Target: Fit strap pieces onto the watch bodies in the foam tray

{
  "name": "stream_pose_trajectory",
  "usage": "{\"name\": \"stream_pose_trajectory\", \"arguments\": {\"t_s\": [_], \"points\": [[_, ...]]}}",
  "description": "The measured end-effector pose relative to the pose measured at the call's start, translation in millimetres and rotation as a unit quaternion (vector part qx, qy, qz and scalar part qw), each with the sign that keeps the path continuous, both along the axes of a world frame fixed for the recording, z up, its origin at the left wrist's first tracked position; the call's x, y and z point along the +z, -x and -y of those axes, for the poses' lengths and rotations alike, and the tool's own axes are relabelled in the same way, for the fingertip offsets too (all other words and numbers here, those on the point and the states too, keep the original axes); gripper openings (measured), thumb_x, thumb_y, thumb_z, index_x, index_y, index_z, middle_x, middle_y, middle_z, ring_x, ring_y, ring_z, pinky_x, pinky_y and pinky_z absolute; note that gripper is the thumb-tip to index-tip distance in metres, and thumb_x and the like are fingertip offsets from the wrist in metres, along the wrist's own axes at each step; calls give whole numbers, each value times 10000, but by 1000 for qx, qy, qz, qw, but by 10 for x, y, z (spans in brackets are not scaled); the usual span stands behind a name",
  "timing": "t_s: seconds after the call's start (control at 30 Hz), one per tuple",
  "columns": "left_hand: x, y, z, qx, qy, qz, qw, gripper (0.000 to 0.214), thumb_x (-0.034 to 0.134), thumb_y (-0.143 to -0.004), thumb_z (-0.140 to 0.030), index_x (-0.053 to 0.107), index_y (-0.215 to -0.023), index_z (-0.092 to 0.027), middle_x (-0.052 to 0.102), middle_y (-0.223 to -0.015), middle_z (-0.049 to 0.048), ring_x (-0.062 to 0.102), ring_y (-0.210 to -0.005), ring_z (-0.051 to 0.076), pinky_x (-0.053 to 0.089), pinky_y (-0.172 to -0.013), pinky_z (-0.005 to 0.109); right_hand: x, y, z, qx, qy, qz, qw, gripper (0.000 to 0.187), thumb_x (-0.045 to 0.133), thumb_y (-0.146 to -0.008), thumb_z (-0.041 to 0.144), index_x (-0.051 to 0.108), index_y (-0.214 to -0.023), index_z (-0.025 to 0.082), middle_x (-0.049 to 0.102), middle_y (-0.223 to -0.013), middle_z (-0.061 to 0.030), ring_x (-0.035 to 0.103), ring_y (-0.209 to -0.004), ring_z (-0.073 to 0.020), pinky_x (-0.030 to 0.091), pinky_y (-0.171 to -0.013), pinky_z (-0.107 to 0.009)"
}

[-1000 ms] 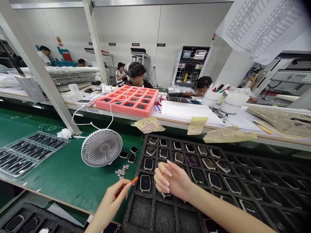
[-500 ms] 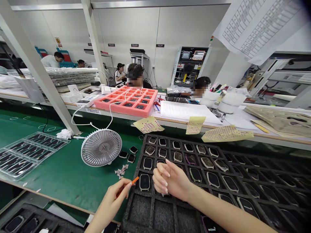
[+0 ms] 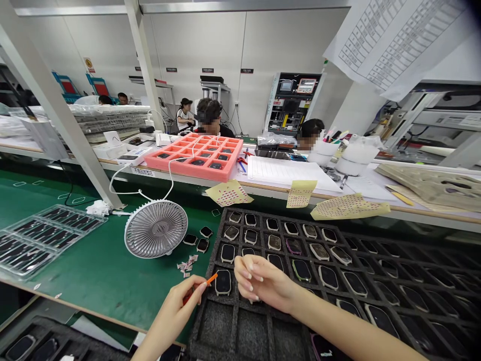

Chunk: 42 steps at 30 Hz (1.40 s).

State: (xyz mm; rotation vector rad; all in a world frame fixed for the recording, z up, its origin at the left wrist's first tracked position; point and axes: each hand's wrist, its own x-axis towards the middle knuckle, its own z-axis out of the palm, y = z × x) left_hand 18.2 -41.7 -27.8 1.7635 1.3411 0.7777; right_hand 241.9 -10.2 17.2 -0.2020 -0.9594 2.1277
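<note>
My left hand [image 3: 184, 298] pinches a slim orange stick [image 3: 212, 279] between thumb and fingers. The stick's flat tip points up and right, beside a smartwatch [image 3: 223, 282] in the near left part of a black foam tray [image 3: 213, 328]. Most of the stick is hidden in the palm. Over the tray hovers my right hand [image 3: 259, 282], its fingers loosely curled and a little apart, with nothing visible in them. It hides some of the watches below. Beyond it, watch cases lie in rows, among them a purple one [image 3: 293, 246] and a green one [image 3: 301, 271].
A white fan [image 3: 156, 228] stands on the green mat [image 3: 108, 281], with loose watches [image 3: 203, 245] and small pinkish pieces [image 3: 187, 264] beside it. Clear trays [image 3: 48, 238] lie left. The shelf holds a pink foam tray [image 3: 191, 168] and papers [image 3: 293, 173]. Several people sit beyond.
My right hand's fingers have curled downward, and the raised finger has dropped. My left hand has shifted slightly right with the orange stick. In the background, a person at far left has ducked lower.
</note>
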Motion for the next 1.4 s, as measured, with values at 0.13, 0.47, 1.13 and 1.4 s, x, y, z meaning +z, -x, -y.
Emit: {"name": "stream_pose_trajectory", "arguments": {"t_s": [0.13,0.47,1.13,1.4], "points": [[-23,-5,2,-2,6,-3,1000,396,384,-910,-496,607,-837,-177,495,-644,-17,470,-599,134,342,-561,204,-4,-2,13,14,-10,-7,1000,371,659,-807,286,416,-558,160,415,-678,20,392,-558,-77,282,-447,-210],[-31,1,1,4,16,0,1000,379,390,-909,-484,600,-840,-177,485,-651,-18,461,-608,134,340,-572,205,-30,4,18,20,-4,-17,1000,356,645,-819,281,419,-571,163,419,-633,28,383,-532,-78,278,-449,-217],[-51,5,6,3,23,10,1000,397,388,-907,-502,594,-854,-166,475,-653,-17,445,-604,131,321,-573,212,-47,1,32,21,8,-20,1000,311,646,-817,268,453,-596,164,419,-632,26,376,-532,-85,269,-455,-226],[-26,2,7,5,22,8,1000,396,389,-909,-495,603,-854,-166,474,-649,-18,441,-599,130,313,-565,211,-12,-33,-19,1,-33,69,997,370,606,-830,377,398,-586,193,412,-634,32,392,-539,-98,295,-466,-236]]}}
